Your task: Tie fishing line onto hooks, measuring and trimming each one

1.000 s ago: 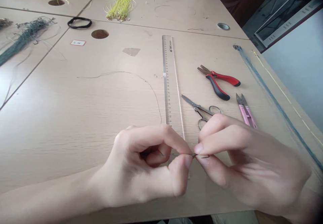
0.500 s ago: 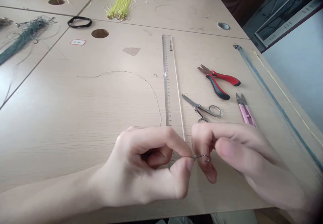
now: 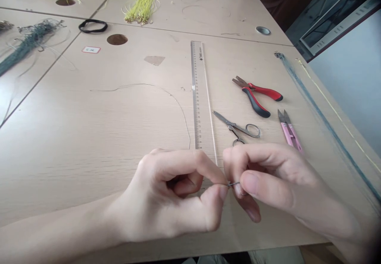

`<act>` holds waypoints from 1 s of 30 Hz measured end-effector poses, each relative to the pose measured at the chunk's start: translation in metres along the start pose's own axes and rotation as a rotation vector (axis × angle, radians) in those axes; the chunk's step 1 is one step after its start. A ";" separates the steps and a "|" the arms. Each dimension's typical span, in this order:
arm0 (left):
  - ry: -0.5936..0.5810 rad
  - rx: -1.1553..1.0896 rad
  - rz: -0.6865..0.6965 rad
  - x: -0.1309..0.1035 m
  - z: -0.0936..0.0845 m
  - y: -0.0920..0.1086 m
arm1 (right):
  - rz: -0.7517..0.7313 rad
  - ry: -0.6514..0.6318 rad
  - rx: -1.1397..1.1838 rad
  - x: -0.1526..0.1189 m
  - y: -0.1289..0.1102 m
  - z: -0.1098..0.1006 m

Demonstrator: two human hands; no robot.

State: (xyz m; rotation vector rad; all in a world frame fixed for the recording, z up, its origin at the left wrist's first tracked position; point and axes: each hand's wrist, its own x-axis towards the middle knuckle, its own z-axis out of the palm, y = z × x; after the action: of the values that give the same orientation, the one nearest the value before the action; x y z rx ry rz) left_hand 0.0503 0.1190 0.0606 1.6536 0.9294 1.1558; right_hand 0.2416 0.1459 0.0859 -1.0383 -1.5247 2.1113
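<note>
Between my hands is a small dark fishing hook (image 3: pixel 234 184), seen mostly as a short bit of shank. My left hand (image 3: pixel 184 194) pinches its near end, index fingertip against thumb. My right hand (image 3: pixel 268 180) has thumb and index finger closed on the bend, which is largely covered. A thin fishing line (image 3: pixel 178 100) curves over the table and passes out of sight behind my left hand. Under both hands lies the lower end of a clear ruler (image 3: pixel 200 97).
Right of the ruler lie scissors (image 3: pixel 236 127), red-and-black pliers (image 3: pixel 254 93) and pink thread snips (image 3: pixel 289 131). Blue line (image 3: pixel 321 113) runs along the right edge. Farther off are yellow line bundles (image 3: pixel 141 8), a dark line bundle (image 3: pixel 28 43), a black band (image 3: pixel 93 26) and a tape roll (image 3: pixel 263 30).
My right thumb has come down and left onto the hook's bend, which showed openly before. My left hand has kept its pinch almost in place.
</note>
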 end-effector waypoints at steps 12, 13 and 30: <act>0.004 -0.005 -0.005 0.000 0.001 0.000 | -0.001 -0.003 -0.027 0.001 -0.004 0.001; 0.007 -0.008 -0.004 0.001 0.001 0.000 | -0.006 -0.002 -0.030 0.002 -0.004 0.001; 0.010 -0.012 -0.002 0.000 0.000 0.000 | -0.111 0.033 -0.166 0.003 -0.003 0.004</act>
State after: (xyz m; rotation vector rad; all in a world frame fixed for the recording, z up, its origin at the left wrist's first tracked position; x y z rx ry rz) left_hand 0.0501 0.1191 0.0606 1.6381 0.9282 1.1675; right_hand 0.2363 0.1459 0.0888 -1.0125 -1.7239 1.9104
